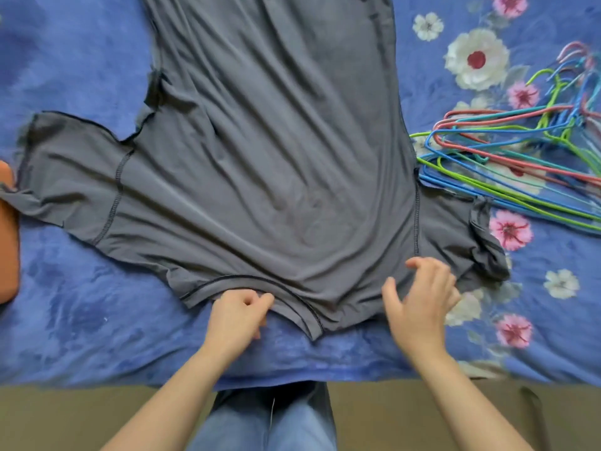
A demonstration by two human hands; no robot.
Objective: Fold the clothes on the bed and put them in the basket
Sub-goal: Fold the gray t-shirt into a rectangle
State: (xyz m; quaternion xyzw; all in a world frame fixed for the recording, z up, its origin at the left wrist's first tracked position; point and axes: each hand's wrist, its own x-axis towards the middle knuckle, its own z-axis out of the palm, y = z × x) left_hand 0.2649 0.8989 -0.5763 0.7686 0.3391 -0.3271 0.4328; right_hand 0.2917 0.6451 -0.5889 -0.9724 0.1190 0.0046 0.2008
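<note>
Grey short-sleeved stretchy T-shirt (pixel 260 157) lies spread flat on the blue floral-sheeted bed (pixel 81 320), collar toward the person & hem running off the top of view. Left hand (pixel 239 312) sits at the dark-trimmed collar edge, fingers curled in, pinching the fabric. Right hand (pixel 419 307) is over the shirt's shoulder nr the bunched sleeve, fingers loosely spread, holding nothing; can't tell if it touches the cloth. Pile of coloured wire hangers (pixel 520 157) lies on the sheet just beside the shirt. Orange object (pixel 8 239), cut off at the left edge, meets the other sleeve's tip.
</note>
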